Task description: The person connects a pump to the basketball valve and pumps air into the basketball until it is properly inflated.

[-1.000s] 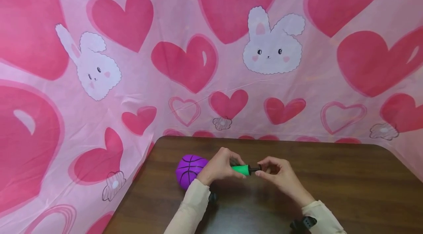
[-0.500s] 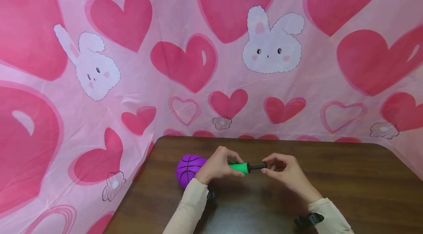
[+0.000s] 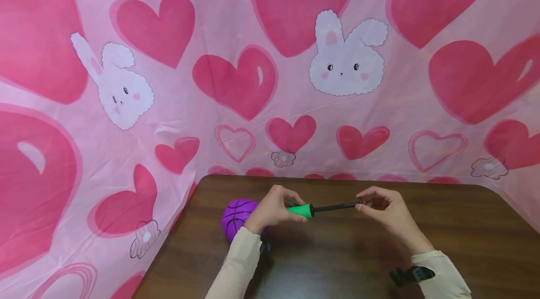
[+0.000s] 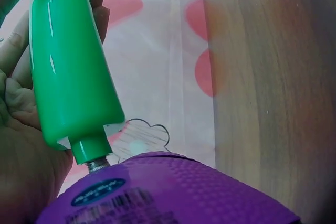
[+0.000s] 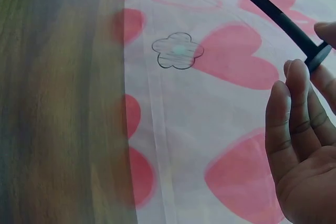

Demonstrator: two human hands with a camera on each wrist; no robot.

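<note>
My left hand [image 3: 272,206] grips the green barrel of a small hand pump [image 4: 73,61]. In the left wrist view, the pump's metal tip meets the surface of a purple ball [image 4: 173,192] with a printed label. From above, the ball [image 3: 236,218] has black basketball lines and is partly hidden behind the left hand and wrist. My right hand [image 3: 390,207] pinches the end of the pump's black plunger rod [image 3: 335,206], which is drawn well out of the barrel. In the right wrist view, fingers and thumb hold the rod's flat black end [image 5: 317,56].
A dark brown wooden table [image 3: 329,261] lies beneath the hands. Behind and to the left hangs a pink cloth [image 3: 236,18] with hearts and rabbit faces. Both wrists wear black straps, and the right one [image 3: 411,275] shows plainly.
The right hand has moved right, pulling the black plunger rod farther out of the green barrel. The left hand and the ball have shifted slightly left.
</note>
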